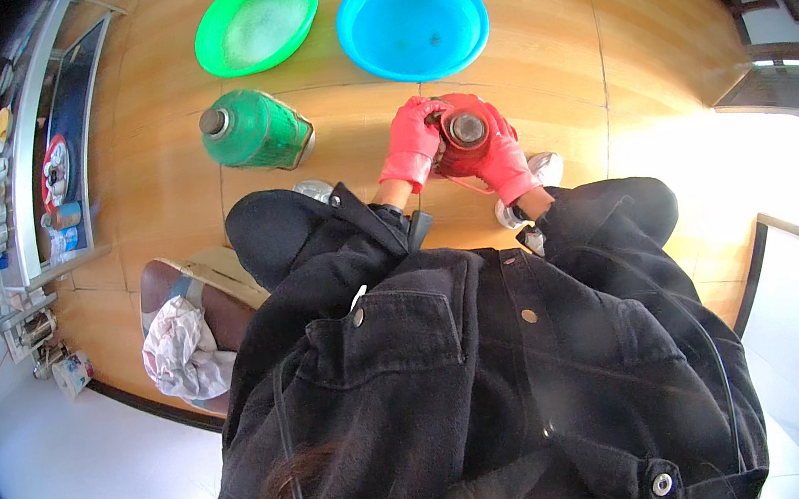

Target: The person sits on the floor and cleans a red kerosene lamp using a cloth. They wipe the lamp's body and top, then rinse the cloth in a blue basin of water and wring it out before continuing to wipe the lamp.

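Between my feet is a red vacuum flask point(462, 152), its dark round stopper or cap point(468, 128) facing up towards me. My left hand point(413, 143), in a red rubber glove, grips the flask's left side at a dark part that may be its handle. Wrapped around the other side is my gloved right hand point(505, 152). The gloves and the flask are nearly the same red, so their outlines partly merge. Left of my hands, a green vacuum flask point(255, 133) with a grey-brown cap stands on the floor. The bottom of the red flask is hidden.
Beyond the flasks, a green basin point(210, 47) holds foamy water, and a blue basin point(351, 44) sits to its right. A low seat point(222, 311) with a crumpled pale cloth point(186, 353) is at my left. A glass-fronted cabinet point(76, 118) lines the left side.
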A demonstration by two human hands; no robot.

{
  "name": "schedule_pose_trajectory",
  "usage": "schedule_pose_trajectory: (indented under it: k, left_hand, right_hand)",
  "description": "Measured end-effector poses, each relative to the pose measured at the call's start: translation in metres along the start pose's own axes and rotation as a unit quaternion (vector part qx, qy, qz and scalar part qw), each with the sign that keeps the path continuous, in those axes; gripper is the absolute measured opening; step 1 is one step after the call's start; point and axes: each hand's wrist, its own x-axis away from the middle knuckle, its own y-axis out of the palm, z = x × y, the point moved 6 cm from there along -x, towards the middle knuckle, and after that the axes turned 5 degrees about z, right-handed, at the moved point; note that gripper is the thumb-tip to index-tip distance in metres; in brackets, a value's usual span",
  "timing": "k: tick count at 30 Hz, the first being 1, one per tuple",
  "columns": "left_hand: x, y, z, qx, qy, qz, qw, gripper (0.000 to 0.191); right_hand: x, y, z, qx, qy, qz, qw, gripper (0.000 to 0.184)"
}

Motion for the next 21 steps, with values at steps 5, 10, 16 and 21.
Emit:
schedule_pose_trajectory:
  k: [5, 10, 16, 21]
  left_hand:
    - [-0.029, 0.022, -0.016, 0.208, -0.133, -0.138, 0.959, 0.019]
    - [-0.009, 0.014, -0.015, 0.180, -0.176, -0.056, 0.966, 0.016]
    - [0.036, -0.016, -0.015, 0.085, -0.209, 0.061, 0.972, 0.029]
    - [0.049, -0.026, -0.009, 0.112, -0.160, 0.087, 0.977, 0.028]
  right_hand:
    - [-0.005, -0.007, -0.022, 0.065, -0.043, 0.013, 0.997, 0.084]
    - [0.002, -0.003, -0.006, 0.043, -0.030, 0.003, 0.999, 0.084]
    - [0.017, 0.027, 0.027, 0.047, 0.125, 0.039, 0.990, 0.094]
    - [0.023, 0.035, 0.009, 0.057, 0.225, 0.047, 0.972, 0.102]
